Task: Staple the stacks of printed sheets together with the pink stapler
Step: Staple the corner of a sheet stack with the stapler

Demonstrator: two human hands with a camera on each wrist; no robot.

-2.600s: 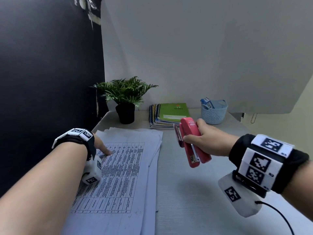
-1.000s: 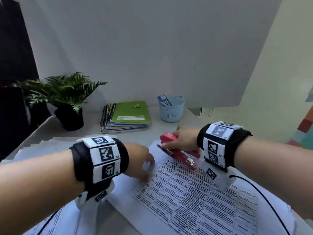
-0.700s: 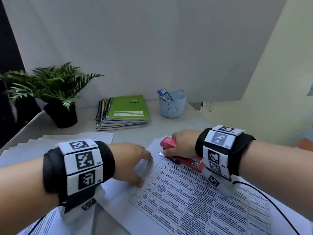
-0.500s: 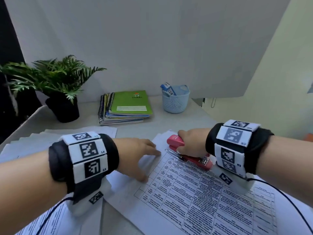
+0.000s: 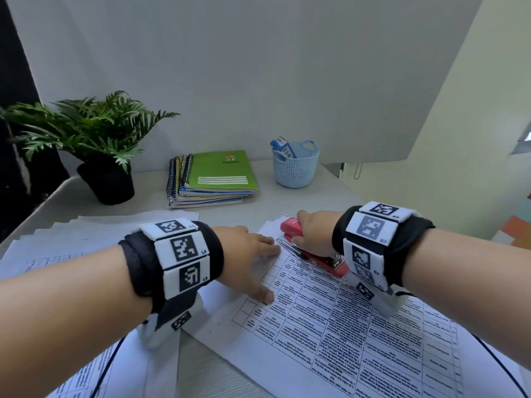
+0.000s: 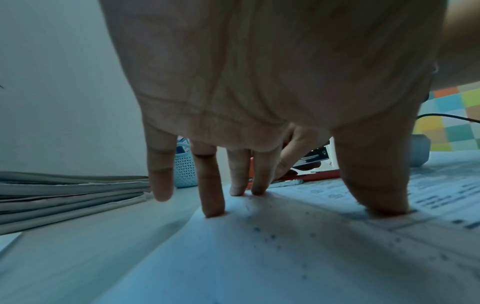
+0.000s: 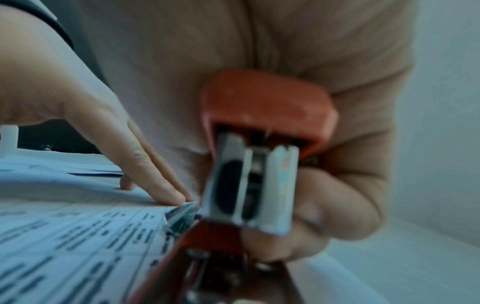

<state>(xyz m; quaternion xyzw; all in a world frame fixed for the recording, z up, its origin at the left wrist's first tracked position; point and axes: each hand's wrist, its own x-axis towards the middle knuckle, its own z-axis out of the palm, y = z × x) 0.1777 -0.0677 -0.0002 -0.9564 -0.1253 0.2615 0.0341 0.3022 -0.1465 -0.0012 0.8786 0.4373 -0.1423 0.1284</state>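
Stapler [image 5: 313,248] on sheets [image 5: 344,326] (notebooks [image 5: 212,179], basket [image 5: 296,168] behind)

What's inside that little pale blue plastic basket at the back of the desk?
A blue and white barcoded packet pokes above the rim of the pale blue basket. Whatever lies deeper is hidden behind its wall.

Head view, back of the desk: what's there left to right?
potted plant → stack of spiral notebooks → blue basket
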